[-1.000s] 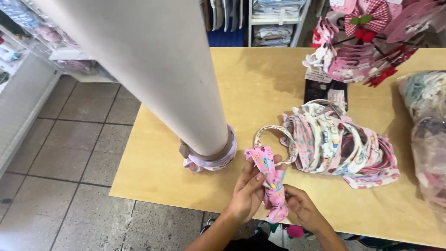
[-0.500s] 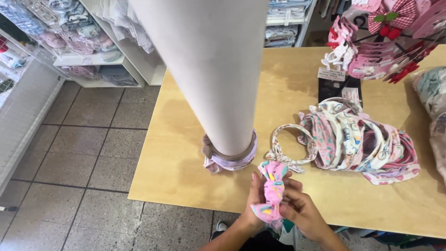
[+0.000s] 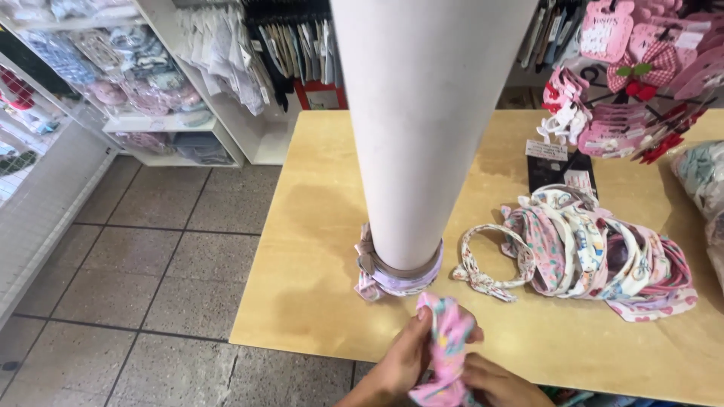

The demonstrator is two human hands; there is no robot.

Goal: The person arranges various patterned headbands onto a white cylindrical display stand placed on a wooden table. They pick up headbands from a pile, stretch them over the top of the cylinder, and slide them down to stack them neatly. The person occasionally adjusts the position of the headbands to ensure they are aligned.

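Only a little of the person showed, low at the bottom edge of the head view — two bare hands and the start of the forearms behind them. The left hand [image 3: 403, 362] came into frame with its wrist and a stretch of forearm, all uncovered; no sleeve, watch or band was visible on it. The right hand [image 3: 494, 380] showed less — mostly the back of the hand and the knuckles, cut off by the frame. Its fingers looked bare of rings, with short, unpainted nails.
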